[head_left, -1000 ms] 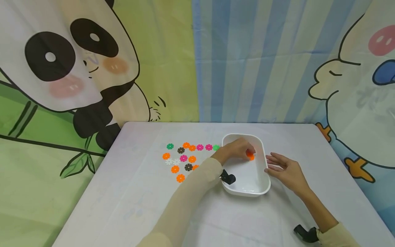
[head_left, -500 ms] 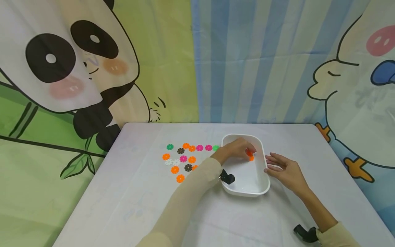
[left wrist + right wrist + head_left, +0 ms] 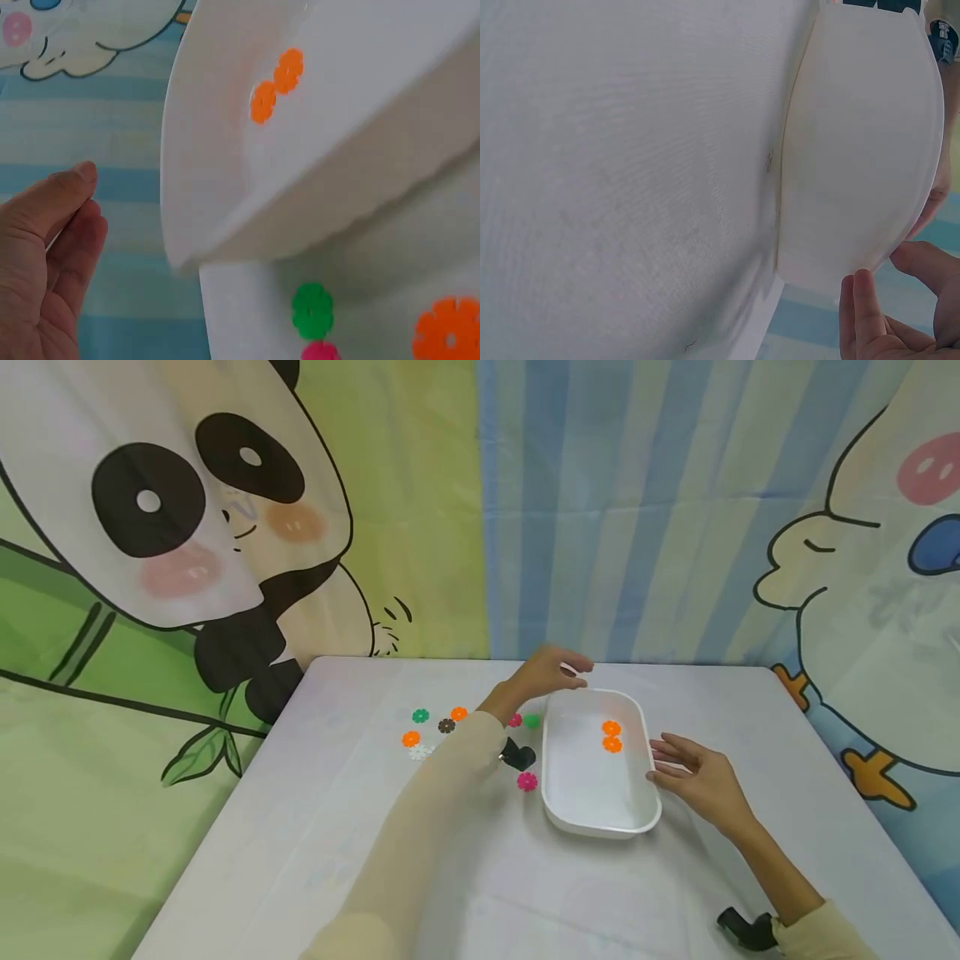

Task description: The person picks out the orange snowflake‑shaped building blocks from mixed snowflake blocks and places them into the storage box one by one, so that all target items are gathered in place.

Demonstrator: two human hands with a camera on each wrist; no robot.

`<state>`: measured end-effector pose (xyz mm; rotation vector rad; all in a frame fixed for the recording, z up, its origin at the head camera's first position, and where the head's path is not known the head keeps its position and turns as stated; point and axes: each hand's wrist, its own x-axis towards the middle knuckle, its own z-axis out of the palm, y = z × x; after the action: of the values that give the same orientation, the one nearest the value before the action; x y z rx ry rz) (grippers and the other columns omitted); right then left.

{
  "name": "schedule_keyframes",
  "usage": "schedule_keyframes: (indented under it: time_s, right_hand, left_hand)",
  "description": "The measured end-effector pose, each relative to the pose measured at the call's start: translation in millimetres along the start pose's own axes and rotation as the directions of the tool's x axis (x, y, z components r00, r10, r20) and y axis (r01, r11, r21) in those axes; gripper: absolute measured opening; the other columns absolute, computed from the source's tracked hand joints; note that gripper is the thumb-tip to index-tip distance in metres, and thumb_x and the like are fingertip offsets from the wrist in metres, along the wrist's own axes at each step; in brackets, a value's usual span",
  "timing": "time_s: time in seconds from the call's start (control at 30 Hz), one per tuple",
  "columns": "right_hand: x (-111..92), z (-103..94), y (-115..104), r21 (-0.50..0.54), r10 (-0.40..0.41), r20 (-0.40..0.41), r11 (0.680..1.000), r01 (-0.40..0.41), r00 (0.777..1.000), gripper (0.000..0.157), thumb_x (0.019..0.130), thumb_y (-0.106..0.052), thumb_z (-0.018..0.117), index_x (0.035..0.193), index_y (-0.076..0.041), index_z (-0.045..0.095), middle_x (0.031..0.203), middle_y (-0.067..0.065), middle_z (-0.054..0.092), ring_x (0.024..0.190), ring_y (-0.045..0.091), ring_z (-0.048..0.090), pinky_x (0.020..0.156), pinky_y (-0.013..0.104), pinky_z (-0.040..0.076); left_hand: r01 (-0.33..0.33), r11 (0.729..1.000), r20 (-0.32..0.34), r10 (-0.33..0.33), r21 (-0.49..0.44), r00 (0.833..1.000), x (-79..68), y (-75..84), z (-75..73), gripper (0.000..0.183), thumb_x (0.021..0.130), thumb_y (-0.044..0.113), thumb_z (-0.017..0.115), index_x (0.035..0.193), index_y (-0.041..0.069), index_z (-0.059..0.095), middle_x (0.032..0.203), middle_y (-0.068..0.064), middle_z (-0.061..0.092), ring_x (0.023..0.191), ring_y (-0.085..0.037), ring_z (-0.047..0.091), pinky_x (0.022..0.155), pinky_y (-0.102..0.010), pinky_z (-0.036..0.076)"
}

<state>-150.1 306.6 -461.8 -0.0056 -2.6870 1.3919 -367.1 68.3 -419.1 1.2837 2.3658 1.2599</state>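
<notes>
Two orange notched plastic discs lie side by side on the floor of a white plastic tub; they also show in the left wrist view as orange discs. My left hand is over the tub's far left corner, its fingers loosely bent with nothing between them. In the left wrist view that hand is apart from the tub wall. At the tub's right side is my right hand, its fingertips touching the outer wall. The right wrist view shows the right hand's thumb right at the rim.
Several more notched discs lie on the white table left of the tub: green, brown, orange, white and pink. My left sleeve hides others. A printed cloth hangs behind the table.
My left hand has let go of an orange disc in the tub and moved up and left, out over the far corner. The right hand has stayed at the tub's side.
</notes>
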Motion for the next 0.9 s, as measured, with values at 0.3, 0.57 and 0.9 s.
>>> schedule_keyframes:
  time_s: [0.3, 0.57, 0.9]
  right_hand:
    - [0.5, 0.7, 2.1, -0.045, -0.010, 0.007, 0.999, 0.010, 1.000, 0.077, 0.086, -0.026, 0.076, 0.146, 0.001, 0.039, 0.131, 0.019, 0.059, 0.109, 0.031, 0.064, 0.080, 0.024, 0.053]
    - [-1.5, -2.3, 0.3, -0.059, -0.018, -0.001, 0.998, 0.018, 1.000, 0.077, 0.086, -0.027, 0.077, 0.146, 0.001, 0.039, 0.131, 0.020, 0.059, 0.108, 0.033, 0.064, 0.079, 0.023, 0.053]
    - [-1.5, 1.1, -1.1, -0.047, -0.004, -0.014, 0.999, 0.003, 1.000, 0.077, 0.085, -0.030, 0.077, 0.146, 0.000, 0.041, 0.131, 0.020, 0.059, 0.107, 0.032, 0.065, 0.078, 0.022, 0.053]
  left_hand:
    - [0.133, 0.987, -0.079, -0.126, 0.090, 0.989, -66.3, -60.3, -52.0, 0.032, 0.087, 0.004, 0.073, 0.117, -0.003, 0.068, 0.113, -0.013, 0.069, 0.106, -0.026, 0.064, 0.089, -0.026, 0.052]
    - [0.350, 0.916, -0.051, -0.347, 0.197, 0.936, -120.1, -84.9, -67.9, 0.035, 0.085, 0.010, 0.076, 0.119, 0.005, 0.069, 0.114, -0.007, 0.070, 0.106, -0.022, 0.063, 0.092, -0.032, 0.051]
    - [0.390, 0.889, 0.006, -0.404, 0.239, 0.915, -146.9, -98.2, -81.7, 0.036, 0.083, 0.008, 0.078, 0.118, 0.006, 0.071, 0.112, -0.002, 0.070, 0.104, -0.018, 0.063, 0.094, -0.032, 0.050]
